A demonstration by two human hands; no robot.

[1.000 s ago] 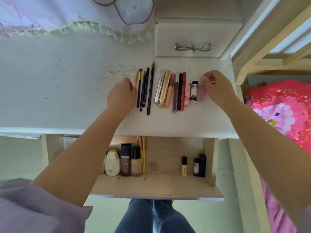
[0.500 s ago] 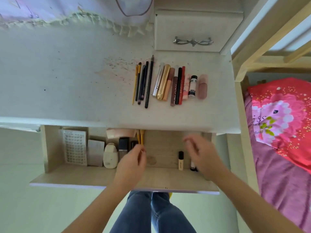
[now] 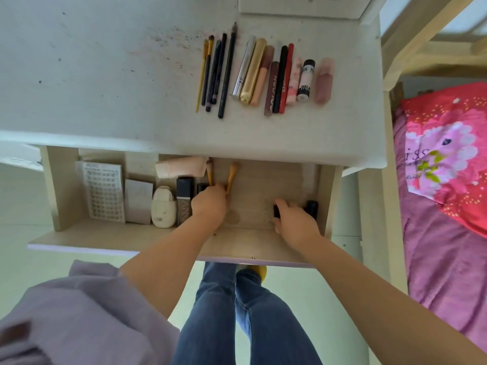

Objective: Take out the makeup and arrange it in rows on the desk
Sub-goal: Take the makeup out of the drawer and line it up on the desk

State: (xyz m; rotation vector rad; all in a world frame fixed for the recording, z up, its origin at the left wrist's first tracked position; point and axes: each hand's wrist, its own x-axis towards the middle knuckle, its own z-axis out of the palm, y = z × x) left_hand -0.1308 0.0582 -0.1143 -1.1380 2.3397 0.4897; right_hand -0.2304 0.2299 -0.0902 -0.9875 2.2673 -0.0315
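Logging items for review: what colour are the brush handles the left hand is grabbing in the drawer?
Golden yellow brush handles, seen in the head view.

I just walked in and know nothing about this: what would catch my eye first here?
A neat row of makeup sticks and pencils lies on the white desk. Below it, in the open drawer, the left hand grips two yellow brushes, while the right hand reaches small dark tubes.

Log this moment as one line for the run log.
phase: picking from drawer | left hand: grips two brushes | right hand: on black tube | desk: one row laid
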